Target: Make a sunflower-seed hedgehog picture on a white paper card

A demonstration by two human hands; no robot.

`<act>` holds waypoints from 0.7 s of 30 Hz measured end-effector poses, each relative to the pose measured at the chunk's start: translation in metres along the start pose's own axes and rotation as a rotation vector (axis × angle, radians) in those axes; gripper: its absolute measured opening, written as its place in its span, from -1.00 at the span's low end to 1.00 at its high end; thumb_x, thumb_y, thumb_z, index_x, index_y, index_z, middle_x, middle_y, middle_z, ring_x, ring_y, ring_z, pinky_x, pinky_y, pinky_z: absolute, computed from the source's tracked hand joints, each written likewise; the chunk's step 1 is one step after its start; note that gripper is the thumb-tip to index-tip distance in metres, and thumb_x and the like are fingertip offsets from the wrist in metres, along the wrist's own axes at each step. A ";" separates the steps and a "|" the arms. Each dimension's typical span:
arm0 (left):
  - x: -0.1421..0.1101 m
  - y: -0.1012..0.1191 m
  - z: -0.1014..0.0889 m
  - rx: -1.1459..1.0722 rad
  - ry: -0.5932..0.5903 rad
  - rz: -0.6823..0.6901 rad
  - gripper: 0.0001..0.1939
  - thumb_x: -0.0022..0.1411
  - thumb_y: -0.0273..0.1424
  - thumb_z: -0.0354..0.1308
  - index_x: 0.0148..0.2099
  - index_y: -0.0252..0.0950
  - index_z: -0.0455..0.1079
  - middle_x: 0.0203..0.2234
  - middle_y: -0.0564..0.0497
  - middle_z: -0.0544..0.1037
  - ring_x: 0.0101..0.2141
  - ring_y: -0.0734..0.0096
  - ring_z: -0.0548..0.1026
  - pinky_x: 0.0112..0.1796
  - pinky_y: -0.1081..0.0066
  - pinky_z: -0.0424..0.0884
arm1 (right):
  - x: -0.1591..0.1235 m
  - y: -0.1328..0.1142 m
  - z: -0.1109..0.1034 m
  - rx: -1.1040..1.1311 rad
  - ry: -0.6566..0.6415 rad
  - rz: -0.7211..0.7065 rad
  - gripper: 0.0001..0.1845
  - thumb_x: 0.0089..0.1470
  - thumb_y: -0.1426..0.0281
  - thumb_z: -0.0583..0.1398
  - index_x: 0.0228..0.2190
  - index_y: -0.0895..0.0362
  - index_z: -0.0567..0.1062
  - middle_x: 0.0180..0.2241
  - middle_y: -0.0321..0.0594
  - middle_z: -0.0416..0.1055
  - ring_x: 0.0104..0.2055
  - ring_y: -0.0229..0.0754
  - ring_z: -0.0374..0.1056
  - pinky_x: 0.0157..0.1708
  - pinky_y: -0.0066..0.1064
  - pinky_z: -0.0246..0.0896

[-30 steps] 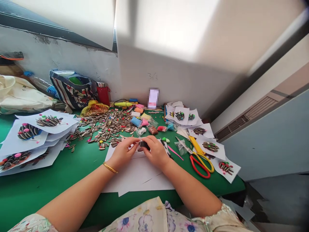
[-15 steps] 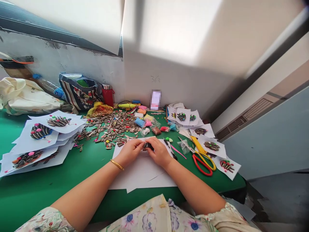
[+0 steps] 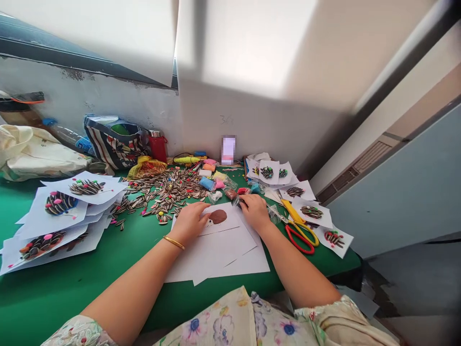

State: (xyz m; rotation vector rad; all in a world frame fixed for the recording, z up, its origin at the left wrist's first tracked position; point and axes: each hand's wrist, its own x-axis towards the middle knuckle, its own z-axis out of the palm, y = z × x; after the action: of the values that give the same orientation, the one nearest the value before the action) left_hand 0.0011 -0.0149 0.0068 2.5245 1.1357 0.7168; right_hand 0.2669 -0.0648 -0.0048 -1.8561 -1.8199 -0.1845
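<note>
My left hand (image 3: 192,222) rests on the white paper (image 3: 219,252), fingers stretched out beside a brown oval shape (image 3: 218,217) with a small pale face that has dark dots. It holds nothing that I can see. Off to the right, my right hand (image 3: 255,211) has its fingertips on a small crinkled plastic packet (image 3: 236,201) with something dark in it, at the paper's upper right edge. Its fingers partly cover the packet. Just beyond lie a brown clay packet (image 3: 231,193) and a red one (image 3: 244,191).
Striped sunflower seeds (image 3: 176,185) are heaped at the back. Sheets with seed hedgehogs (image 3: 61,204) are stacked on the left, and more finished sheets (image 3: 316,212) lie right. Scissors (image 3: 300,238) and a yellow cutter (image 3: 292,211) lie beside my right forearm. A red flask (image 3: 157,146) stands behind.
My hands have moved apart from over the paper's top. The right hand has carried the small dark packet to the right; the left is now flat, and the brown shape shows.
</note>
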 end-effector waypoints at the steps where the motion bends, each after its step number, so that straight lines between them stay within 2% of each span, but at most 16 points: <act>1: 0.000 -0.001 -0.001 0.027 -0.016 0.005 -0.64 0.33 -0.27 0.07 0.08 -0.27 0.48 0.05 -0.12 0.55 0.02 0.07 0.50 0.07 0.12 0.37 | 0.001 0.001 0.002 -0.005 -0.006 0.005 -0.70 0.23 0.43 0.14 -0.04 0.10 0.55 -0.03 -0.10 0.53 0.04 0.03 0.32 0.06 -0.11 0.12; 4: 0.000 -0.002 0.000 0.070 -0.060 0.012 -0.63 0.31 -0.26 0.11 0.10 -0.26 0.46 0.08 -0.13 0.53 0.07 0.05 0.48 0.11 0.10 0.33 | 0.004 0.002 0.008 -0.003 -0.016 0.001 -0.67 0.22 0.46 0.14 -0.02 0.10 0.54 -0.01 -0.11 0.52 0.05 0.03 0.32 0.05 -0.11 0.15; 7: 0.000 -0.004 0.003 0.075 -0.088 0.024 -0.65 0.33 -0.27 0.09 0.11 -0.21 0.44 0.09 -0.10 0.53 0.07 0.07 0.48 0.22 -0.01 0.18 | 0.005 0.000 0.013 0.008 -0.017 -0.013 -0.63 0.22 0.45 0.13 0.04 0.11 0.51 0.07 -0.10 0.47 0.09 0.00 0.30 0.08 -0.16 0.18; 9: -0.001 -0.005 0.006 0.071 -0.093 0.031 -0.65 0.34 -0.27 0.08 0.12 -0.19 0.43 0.09 -0.08 0.53 0.06 0.07 0.49 0.25 -0.07 0.11 | 0.005 -0.001 0.014 0.013 -0.017 -0.017 -0.63 0.23 0.42 0.13 0.04 0.12 0.51 0.08 -0.09 0.45 0.11 -0.02 0.29 0.10 -0.19 0.19; 12: -0.001 -0.007 0.008 0.069 -0.077 0.037 -0.64 0.34 -0.26 0.08 0.13 -0.19 0.43 0.08 -0.09 0.54 0.05 0.06 0.50 0.24 -0.10 0.11 | 0.008 0.001 0.008 0.007 -0.010 0.000 -0.64 0.28 0.33 0.10 0.04 0.10 0.51 0.08 -0.09 0.44 0.13 -0.01 0.27 0.12 -0.19 0.18; 14: -0.001 -0.007 0.008 0.071 -0.059 0.032 -0.65 0.34 -0.25 0.07 0.11 -0.20 0.44 0.05 -0.10 0.56 0.03 0.05 0.50 0.24 -0.11 0.12 | 0.015 0.007 0.001 -0.023 -0.014 0.060 -0.63 0.31 0.28 0.06 0.04 0.09 0.51 0.09 -0.09 0.43 0.13 -0.01 0.26 0.12 -0.20 0.16; 15: -0.001 -0.006 0.008 0.074 -0.053 0.030 -0.65 0.35 -0.25 0.07 0.10 -0.20 0.45 0.04 -0.11 0.57 0.02 0.05 0.51 0.23 -0.11 0.12 | 0.020 0.012 -0.002 -0.079 -0.041 0.163 -0.62 0.33 0.25 0.03 0.04 0.05 0.51 0.09 -0.13 0.42 0.12 -0.04 0.27 0.11 -0.24 0.16; 18: -0.001 -0.005 0.007 0.076 -0.030 0.025 -0.66 0.36 -0.25 0.03 0.08 -0.23 0.47 0.00 -0.12 0.59 0.00 0.04 0.52 0.21 -0.11 0.17 | 0.042 0.031 -0.009 -0.159 -0.051 0.349 -0.56 0.31 0.24 0.05 0.10 0.17 0.45 0.09 0.05 0.39 0.14 0.07 0.25 0.08 -0.17 0.16; 21: -0.001 -0.006 0.007 0.052 0.023 0.018 -0.66 0.38 -0.28 0.00 0.07 -0.23 0.47 -0.03 -0.12 0.60 -0.01 0.08 0.53 0.20 -0.04 0.21 | 0.063 0.049 -0.006 -0.204 -0.112 0.482 -0.49 0.25 0.12 0.11 -0.01 0.27 0.52 -0.02 0.19 0.43 0.08 0.15 0.30 0.01 -0.15 0.20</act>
State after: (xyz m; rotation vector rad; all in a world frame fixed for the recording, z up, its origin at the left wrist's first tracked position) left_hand 0.0006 -0.0119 -0.0017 2.5794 1.1545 0.7312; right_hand 0.3204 -0.0091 0.0155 -2.4313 -1.4061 -0.0939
